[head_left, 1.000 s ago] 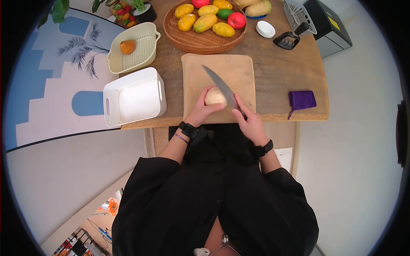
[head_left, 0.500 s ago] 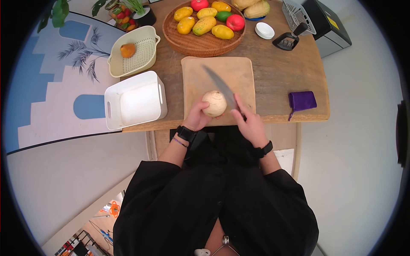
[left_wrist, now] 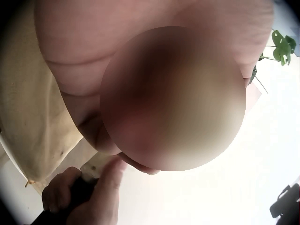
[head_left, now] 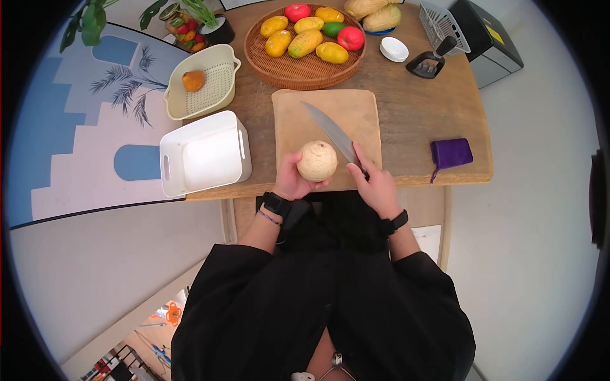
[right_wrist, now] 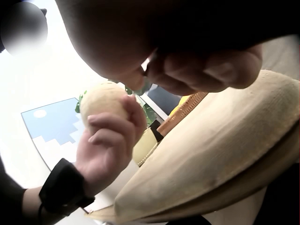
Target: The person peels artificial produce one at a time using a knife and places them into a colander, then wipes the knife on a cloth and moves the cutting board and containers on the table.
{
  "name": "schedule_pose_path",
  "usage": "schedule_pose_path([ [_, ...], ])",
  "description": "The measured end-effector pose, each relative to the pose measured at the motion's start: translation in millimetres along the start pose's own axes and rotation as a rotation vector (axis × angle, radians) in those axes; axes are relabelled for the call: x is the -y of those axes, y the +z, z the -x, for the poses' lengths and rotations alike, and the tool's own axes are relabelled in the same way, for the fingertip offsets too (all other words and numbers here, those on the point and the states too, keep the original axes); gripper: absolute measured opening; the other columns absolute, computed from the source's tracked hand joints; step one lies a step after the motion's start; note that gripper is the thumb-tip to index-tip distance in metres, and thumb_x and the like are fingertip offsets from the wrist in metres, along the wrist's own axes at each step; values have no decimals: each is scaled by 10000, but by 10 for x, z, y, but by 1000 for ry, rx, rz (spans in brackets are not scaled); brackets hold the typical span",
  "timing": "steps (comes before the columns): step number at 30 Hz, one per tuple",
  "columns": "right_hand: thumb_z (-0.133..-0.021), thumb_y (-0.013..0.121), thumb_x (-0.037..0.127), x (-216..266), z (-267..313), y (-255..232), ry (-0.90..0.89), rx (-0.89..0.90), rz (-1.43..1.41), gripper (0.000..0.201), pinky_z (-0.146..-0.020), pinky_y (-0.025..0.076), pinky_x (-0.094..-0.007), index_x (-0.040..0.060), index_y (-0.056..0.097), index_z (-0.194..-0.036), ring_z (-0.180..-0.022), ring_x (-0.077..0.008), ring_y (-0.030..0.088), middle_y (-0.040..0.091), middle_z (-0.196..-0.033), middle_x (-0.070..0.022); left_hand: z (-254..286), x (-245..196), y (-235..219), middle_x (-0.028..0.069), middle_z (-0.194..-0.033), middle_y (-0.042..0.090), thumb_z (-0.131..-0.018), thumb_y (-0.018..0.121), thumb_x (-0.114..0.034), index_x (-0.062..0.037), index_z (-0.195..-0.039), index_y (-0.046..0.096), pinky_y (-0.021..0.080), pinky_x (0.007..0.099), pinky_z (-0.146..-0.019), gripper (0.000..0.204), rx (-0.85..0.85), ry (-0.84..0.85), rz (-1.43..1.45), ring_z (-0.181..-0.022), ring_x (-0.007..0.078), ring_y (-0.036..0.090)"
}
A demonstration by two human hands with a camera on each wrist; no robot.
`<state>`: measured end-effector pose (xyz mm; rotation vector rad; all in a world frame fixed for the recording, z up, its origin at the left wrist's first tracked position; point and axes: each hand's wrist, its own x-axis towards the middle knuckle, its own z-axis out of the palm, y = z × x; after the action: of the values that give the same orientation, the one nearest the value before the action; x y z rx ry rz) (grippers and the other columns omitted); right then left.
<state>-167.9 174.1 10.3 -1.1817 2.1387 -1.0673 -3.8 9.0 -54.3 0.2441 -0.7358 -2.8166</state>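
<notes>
A round, cream-coloured vegetable point(head_left: 318, 160), much like a jicama, lies in my left hand point(head_left: 292, 181), held over the front of a tan board point(head_left: 295, 117). The thumb rests on its left side while the fingers curl under it, as the right wrist view shows on the vegetable point(right_wrist: 101, 103). In the left wrist view a blurred round shape fills the palm. My right hand point(head_left: 379, 190) grips the dark handle of a large kitchen knife. The knife's blade point(head_left: 333, 132) slants up and leftward over the board, just right of the vegetable and apart from it.
Left of the board stand a white bin point(head_left: 206, 159) and a cream colander point(head_left: 219, 82) with one orange-brown fruit. Behind it is a wicker tray point(head_left: 305, 79) of fruit. A purple pouch point(head_left: 452, 152), black-handled tool point(head_left: 427, 65) and white dish point(head_left: 394, 49) lie to the right.
My left hand has turned and shifted slightly left, from covering the vegetable's far side to cupping it from below, exposing more of its top. The knife stays in my right hand, nearly still.
</notes>
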Motion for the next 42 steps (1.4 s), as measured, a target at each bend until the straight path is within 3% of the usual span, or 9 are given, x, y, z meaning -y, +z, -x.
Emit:
schedule_pose_path([
  [2,-996,668,274,-14,5,-38,74,47,95,578,-789,559,-367,258,484,-1544,-862,-339,731,738,-1080,-173,31,-8,46,133,-1211,669,-933,467,-651,-92,-1332,577,453,327,-583,695,-82,9,-6,-762,259,617],
  [6,-995,668,274,37,140,-35,-142,37,-108,576,-795,557,-366,254,488,-1542,-886,-365,721,733,-1089,-180,-14,32,158,196,-1200,664,-956,443,-631,-78,-1317,579,447,324,-566,674,-210,85,69,-670,264,597],
  [11,-995,670,274,26,98,77,-237,-4,-180,579,-788,553,-353,233,489,-1543,-847,-348,712,731,-1085,-193,0,85,22,206,-1228,657,-980,443,-599,-76,-1331,574,471,357,-601,643,3,35,243,-754,269,612],
  [13,-995,671,271,41,62,35,54,36,-8,576,-817,549,-340,217,496,-1540,-886,-333,711,722,-1112,-210,12,72,28,198,-1237,656,-982,459,-588,-74,-1339,570,483,367,-627,635,23,6,201,-782,271,615],
  [16,-991,680,297,38,113,35,-41,-18,-184,572,-776,553,-340,236,507,-1533,-831,-339,711,733,-1063,-201,2,63,41,190,-1284,636,-974,546,-531,-60,-1383,545,495,370,-708,623,10,25,102,-894,283,630],
  [19,-983,691,316,76,131,40,-228,-77,-140,579,-711,553,-344,259,510,-1531,-745,-332,701,742,-983,-182,-13,37,170,120,-1345,623,-952,677,-322,-83,-1441,497,534,372,-872,573,-25,122,23,-1098,240,639],
  [24,-971,696,359,144,183,-67,-163,38,88,605,-668,563,-382,298,492,-1538,-714,-345,704,746,-912,-150,-19,-50,369,104,-1394,573,-781,866,-44,-38,-1479,418,478,376,-1090,829,-329,132,-594,-1288,204,567],
  [34,-986,664,382,-90,139,-33,8,-73,123,595,-663,562,-417,299,478,-1545,-738,-374,707,744,-889,-128,26,-40,410,93,-1293,569,-764,903,-78,-55,-1415,360,506,331,-1035,848,-373,333,-852,-1223,186,577],
  [42,-979,686,333,81,165,-106,-100,81,99,590,-677,558,-411,275,498,-1535,-737,-390,701,734,-909,-182,14,-54,433,102,-1301,559,-803,822,57,-124,-1501,300,602,321,-704,891,-343,278,-612,-1065,201,650],
])
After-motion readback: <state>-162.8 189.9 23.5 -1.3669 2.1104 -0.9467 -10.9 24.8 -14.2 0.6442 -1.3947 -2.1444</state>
